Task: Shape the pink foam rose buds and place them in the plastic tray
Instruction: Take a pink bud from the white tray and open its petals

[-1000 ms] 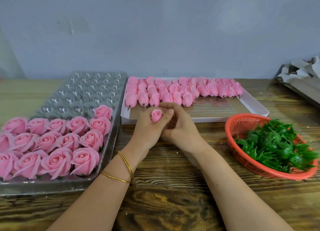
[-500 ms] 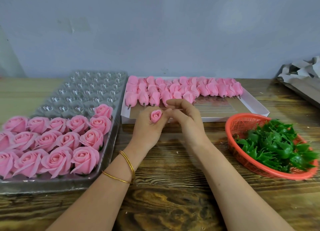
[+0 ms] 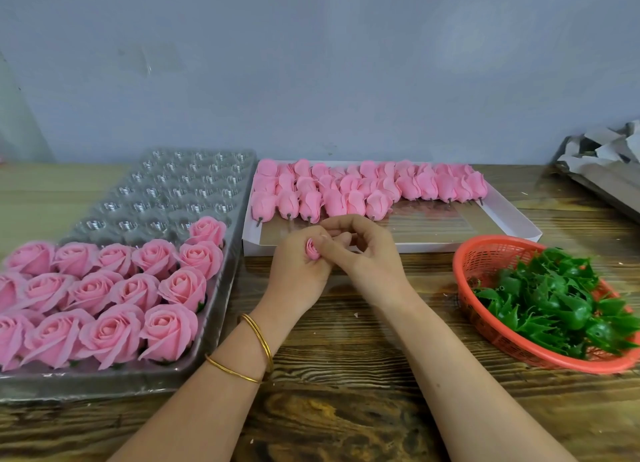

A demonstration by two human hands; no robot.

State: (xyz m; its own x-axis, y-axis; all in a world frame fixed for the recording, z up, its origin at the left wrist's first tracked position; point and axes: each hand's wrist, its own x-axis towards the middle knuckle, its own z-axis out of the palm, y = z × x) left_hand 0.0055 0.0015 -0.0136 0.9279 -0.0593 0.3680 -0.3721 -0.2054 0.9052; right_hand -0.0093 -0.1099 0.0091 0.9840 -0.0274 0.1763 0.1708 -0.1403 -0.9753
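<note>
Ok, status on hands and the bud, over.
Left hand holds rose bud, right hand pinching its petals. Bud not yet in plastic tray; back cells free. Nothing between hands and tray.

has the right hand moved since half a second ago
Yes: the right hand drew back off the pink foam buds in the white cardboard box, toward the person.

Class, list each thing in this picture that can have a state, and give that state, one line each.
rose bud: closed, held between both hands
left hand: grips the rose bud
right hand: pinches the rose bud's petals
plastic tray: partly filled, far cups empty
white box: partly filled with unshaped buds
red basket: holds green leaf pieces
</note>
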